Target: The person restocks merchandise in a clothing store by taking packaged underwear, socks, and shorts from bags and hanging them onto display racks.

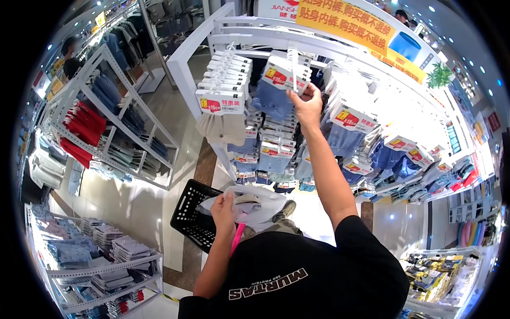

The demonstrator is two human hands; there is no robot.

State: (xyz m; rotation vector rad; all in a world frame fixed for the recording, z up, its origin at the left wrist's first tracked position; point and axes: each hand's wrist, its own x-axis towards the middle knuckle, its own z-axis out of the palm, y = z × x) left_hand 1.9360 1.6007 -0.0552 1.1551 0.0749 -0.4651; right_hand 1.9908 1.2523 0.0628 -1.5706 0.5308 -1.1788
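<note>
My right hand is raised to the rack, thumb and fingers closed on the lower right edge of a pack of blue underwear. This pack has a white header card with a red and yellow price label and is at a white display hook. Low in front of my body, my left hand grips the edge of a crumpled white plastic bag. The bag lies partly over a black perforated shopping basket. A pink strip runs beside my left wrist.
Grey packs hang left of my right hand, more blue packs to its right. A white rack with red garments stands left. Folded-clothes shelves are lower left, a bin of yellow-black packs lower right.
</note>
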